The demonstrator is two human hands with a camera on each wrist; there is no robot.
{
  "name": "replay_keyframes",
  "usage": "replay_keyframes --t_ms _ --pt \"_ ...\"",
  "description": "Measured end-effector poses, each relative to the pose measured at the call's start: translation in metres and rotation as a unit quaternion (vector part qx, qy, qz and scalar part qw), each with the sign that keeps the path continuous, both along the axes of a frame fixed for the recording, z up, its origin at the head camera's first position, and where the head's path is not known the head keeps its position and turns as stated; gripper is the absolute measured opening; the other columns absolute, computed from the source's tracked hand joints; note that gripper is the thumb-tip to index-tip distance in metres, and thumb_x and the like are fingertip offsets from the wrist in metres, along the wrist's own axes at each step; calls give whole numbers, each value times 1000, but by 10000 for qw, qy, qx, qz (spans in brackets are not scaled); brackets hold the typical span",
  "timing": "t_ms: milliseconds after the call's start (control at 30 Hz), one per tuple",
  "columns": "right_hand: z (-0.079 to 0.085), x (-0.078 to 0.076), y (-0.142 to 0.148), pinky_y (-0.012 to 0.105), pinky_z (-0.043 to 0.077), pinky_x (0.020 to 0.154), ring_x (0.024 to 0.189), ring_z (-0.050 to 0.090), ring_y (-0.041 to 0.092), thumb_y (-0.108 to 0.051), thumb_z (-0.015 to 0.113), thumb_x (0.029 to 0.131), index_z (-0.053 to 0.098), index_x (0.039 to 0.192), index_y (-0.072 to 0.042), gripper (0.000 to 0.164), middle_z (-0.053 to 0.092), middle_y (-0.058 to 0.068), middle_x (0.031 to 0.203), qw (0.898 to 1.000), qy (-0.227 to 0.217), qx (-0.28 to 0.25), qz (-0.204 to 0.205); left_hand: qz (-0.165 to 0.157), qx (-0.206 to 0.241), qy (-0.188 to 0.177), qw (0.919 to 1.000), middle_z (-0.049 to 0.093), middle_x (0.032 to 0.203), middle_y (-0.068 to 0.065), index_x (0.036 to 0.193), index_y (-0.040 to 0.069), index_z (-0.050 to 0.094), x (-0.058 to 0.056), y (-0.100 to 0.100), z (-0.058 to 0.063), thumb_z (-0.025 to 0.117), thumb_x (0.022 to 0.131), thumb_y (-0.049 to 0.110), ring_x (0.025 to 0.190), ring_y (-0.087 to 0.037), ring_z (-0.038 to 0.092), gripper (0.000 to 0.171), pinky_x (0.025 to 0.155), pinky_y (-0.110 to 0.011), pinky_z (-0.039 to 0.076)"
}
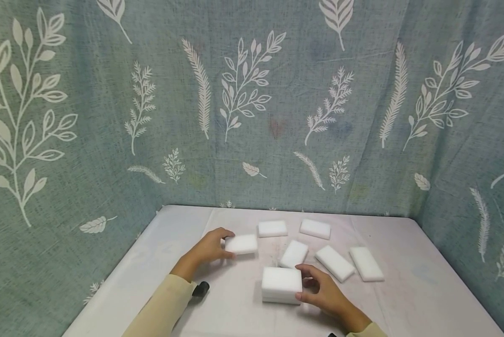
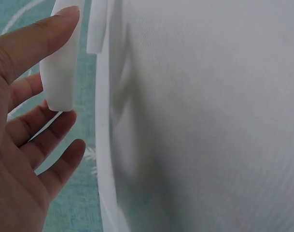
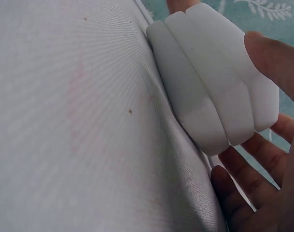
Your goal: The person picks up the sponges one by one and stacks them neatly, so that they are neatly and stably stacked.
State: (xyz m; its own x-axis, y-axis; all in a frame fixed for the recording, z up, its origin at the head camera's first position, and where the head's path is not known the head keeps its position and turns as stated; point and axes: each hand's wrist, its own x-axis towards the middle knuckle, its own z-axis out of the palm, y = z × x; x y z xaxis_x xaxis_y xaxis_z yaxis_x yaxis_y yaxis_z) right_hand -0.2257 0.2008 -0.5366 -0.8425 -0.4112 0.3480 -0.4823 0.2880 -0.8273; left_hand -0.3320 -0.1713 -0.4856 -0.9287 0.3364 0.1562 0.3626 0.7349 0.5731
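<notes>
My left hand (image 1: pixel 211 245) pinches a white sponge block (image 1: pixel 242 244) by its left end, thumb on the near side and fingers on the far side. In the left wrist view this sponge (image 2: pixel 62 72) is held off the table, its far end cut off by the frame. My right hand (image 1: pixel 325 295) grips a stack of white sponges (image 1: pixel 281 284) from the right, thumb on the near side. The right wrist view shows three sponges (image 3: pixel 209 82) in that stack, the lowest against the cloth, with the thumb at the top one.
Several loose white sponges lie flat beyond the stack, including one at the back (image 1: pixel 273 228), one close behind the stack (image 1: pixel 294 254) and one farthest right (image 1: pixel 366 264). A white cloth covers the table (image 1: pixel 230 299). Leaf-patterned curtains (image 1: pixel 252 117) enclose the back and sides.
</notes>
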Motion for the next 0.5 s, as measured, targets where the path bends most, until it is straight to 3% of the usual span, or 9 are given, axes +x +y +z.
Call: replay_keyframes --t_ms 500 --pt "0 0 1 36 53 84 97 60 20 -17 81 79 54 130 -2 59 63 7 109 9995 169 -197 154 -370 26 276 9989 62 111 3 119 13 66 14 7 9 91 64 38 105 -20 57 65 90 -43 47"
